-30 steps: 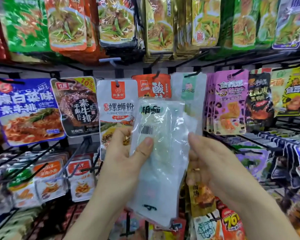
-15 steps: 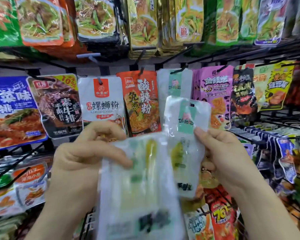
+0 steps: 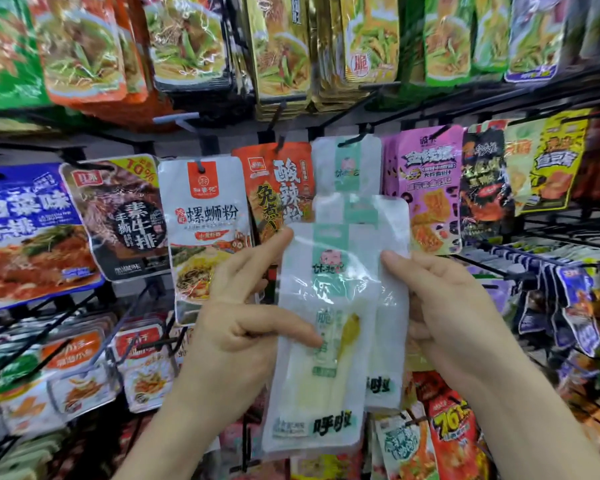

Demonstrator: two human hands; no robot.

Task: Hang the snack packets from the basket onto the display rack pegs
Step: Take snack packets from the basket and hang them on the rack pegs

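Translucent white with a green stripe, the front packet [image 3: 312,393] sits at frame centre, pinched by the left hand [image 3: 236,327] with the thumb across its face. The right hand [image 3: 447,306] grips a second packet [image 3: 378,220] just behind it, perhaps more than one. Farther back, at upper centre, a matching packet [image 3: 347,168] hangs on a black peg [image 3: 354,139] of the display rack [image 3: 568,233].

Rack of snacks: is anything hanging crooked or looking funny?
Yes. In the middle row, the dark brown packet with the yellow corner hangs tilted, its bottom swung right toward the white packet with the red label. The wide lens may exaggerate it. Nothing looks torn or spilled.
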